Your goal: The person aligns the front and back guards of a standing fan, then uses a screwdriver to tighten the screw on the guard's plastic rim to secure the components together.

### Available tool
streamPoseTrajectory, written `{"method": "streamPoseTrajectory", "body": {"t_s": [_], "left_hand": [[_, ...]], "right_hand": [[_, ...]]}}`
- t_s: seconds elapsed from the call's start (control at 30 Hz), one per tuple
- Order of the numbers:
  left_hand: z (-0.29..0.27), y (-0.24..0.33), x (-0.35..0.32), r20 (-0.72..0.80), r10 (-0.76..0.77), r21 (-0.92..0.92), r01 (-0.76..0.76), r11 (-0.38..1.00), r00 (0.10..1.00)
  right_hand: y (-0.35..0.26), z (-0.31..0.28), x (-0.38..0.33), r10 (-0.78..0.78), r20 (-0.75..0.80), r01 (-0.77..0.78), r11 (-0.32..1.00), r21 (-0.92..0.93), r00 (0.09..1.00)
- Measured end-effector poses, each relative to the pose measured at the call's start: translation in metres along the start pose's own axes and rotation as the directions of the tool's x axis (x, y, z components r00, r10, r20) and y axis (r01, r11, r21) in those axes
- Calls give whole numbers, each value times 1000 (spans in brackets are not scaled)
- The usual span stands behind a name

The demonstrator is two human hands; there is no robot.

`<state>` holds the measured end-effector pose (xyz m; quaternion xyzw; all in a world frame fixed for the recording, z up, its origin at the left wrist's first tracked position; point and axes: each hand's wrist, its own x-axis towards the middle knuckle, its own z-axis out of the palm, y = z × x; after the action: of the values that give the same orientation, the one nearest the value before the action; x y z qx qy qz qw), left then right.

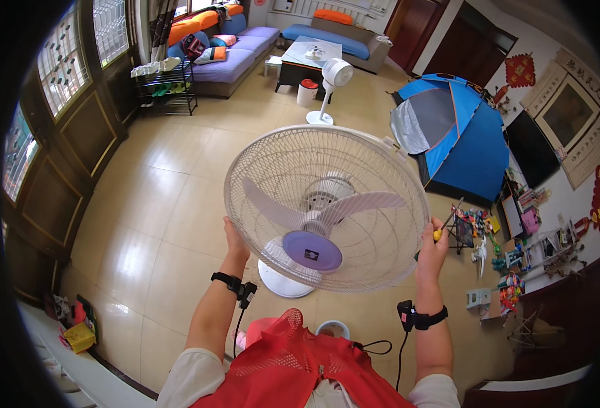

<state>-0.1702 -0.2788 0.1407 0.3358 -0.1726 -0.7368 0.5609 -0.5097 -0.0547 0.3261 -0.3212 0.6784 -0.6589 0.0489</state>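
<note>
A large white standing fan is in front of me, its wire guard [374, 268] facing up toward me with a purple round centre disc [312, 251]. Pale blades [361, 204] and the motor housing show through the wires. The white round base [279, 281] rests on the floor below. My left hand [235, 239] closes on the guard's left rim, most fingers hidden behind it. At the right rim, my right hand [433, 250] is closed round a screwdriver [438, 234] with a yellow-and-green handle, its shaft pointing up and away. That hand also touches the guard's edge.
A blue tent [466, 143] stands at the right, with toys [473, 221] and boxes along the wall. Farther back are a smaller white fan [337, 73], a bin [307, 93], a low table [310, 51] and sofas [232, 58]. A shoe rack [167, 85] stands left.
</note>
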Motion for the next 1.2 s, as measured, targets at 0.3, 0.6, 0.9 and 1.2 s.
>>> {"method": "streamPoseTrajectory", "body": {"t_s": [0.3, 0.6, 0.9, 1.2], "left_hand": [[2, -5, 5, -80, -6, 22, 8, 1000, 997], [4, -6, 9, -160, 39, -43, -47, 998, 986], [2, -9, 11, -126, 64, -16, -66, 998, 990], [13, -15, 23, -220, 55, -109, -81, 991, 974]], "right_hand": [[-20, 13, -3, -24, -56, 20, 998, -62, 998], [-20, 18, -4, -33, -78, 26, 996, -83, 996], [-21, 26, -4, -54, -93, 46, 996, -79, 994], [-19, 27, -2, -171, -139, 145, 973, -177, 975]]}}
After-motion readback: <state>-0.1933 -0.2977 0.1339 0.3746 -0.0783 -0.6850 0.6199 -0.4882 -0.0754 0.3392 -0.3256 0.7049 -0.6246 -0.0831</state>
